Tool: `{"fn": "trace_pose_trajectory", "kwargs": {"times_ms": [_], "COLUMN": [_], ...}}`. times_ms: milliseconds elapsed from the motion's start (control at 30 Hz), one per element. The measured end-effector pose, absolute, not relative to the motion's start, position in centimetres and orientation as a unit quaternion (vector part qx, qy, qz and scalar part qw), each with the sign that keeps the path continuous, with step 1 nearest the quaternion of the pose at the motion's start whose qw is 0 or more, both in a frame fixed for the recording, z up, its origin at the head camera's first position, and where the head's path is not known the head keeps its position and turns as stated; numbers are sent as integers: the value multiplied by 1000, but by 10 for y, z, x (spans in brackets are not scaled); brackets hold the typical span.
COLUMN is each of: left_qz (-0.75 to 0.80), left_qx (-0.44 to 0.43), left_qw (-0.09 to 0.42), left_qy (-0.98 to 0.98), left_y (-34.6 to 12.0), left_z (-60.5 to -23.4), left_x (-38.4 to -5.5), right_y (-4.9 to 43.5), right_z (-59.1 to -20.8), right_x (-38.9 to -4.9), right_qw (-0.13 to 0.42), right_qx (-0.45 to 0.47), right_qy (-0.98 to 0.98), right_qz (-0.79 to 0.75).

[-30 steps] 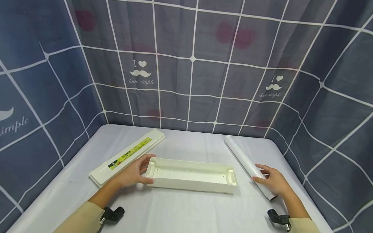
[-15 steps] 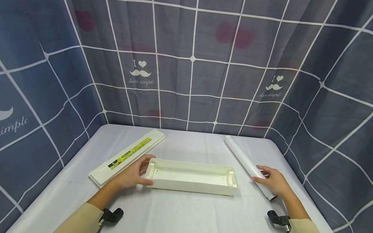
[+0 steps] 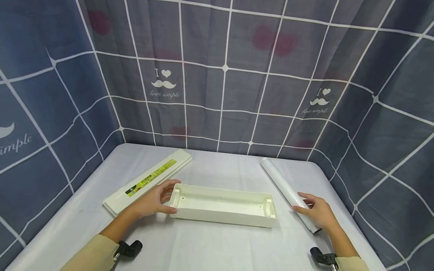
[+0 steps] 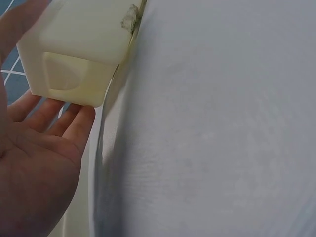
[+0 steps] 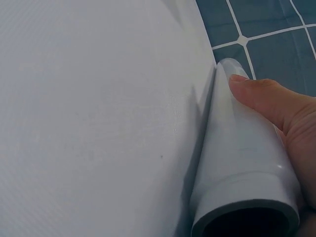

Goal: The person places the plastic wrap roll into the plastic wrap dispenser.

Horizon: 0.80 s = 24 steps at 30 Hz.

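Note:
A long, cream plastic box (image 3: pixel 223 215), its top uncovered, lies on the white-covered table. My left hand (image 3: pixel 154 201) holds its left end, thumb at the front wall and fingers around the back; the left wrist view has the fingertips against the end wall of the box (image 4: pixel 74 74). To the right, a roll of cling film (image 3: pixel 283 184) on a hollow tube slants across the cloth. My right hand (image 3: pixel 317 210) grips it near its close end, with the thumb (image 5: pixel 266 94) along the top of the roll in the right wrist view.
A cream lid (image 3: pixel 145 182) with a green and yellow label lies diagonally behind my left forearm, close to that hand. Dark blue checked curtains (image 3: pixel 203 90) stand around the back and sides of the white table (image 3: pixel 220 248).
The box has shifted very slightly, its right end a little toward me and to the right. My right hand and the roll are almost still.

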<state>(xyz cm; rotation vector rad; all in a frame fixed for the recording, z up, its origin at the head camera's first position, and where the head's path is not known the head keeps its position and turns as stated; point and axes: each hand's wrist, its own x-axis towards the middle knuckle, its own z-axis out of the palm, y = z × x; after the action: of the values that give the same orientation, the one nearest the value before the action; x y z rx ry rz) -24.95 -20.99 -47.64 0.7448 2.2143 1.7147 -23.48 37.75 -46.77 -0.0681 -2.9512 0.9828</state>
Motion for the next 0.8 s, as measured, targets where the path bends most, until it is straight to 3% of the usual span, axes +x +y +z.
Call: {"fn": "trace_pose_trajectory", "kwargs": {"times_ms": [800], "left_qz": [602], "left_qx": [259], "left_qw": [125], "left_qy": [745], "left_y": [-210], "left_z": [-479], "left_x": [-250], "right_y": [365], "right_z": [-472], "right_x": [-245], "right_qw": [60], "right_qx": [-24], "right_qy": [-942], "right_qz": [329]}}
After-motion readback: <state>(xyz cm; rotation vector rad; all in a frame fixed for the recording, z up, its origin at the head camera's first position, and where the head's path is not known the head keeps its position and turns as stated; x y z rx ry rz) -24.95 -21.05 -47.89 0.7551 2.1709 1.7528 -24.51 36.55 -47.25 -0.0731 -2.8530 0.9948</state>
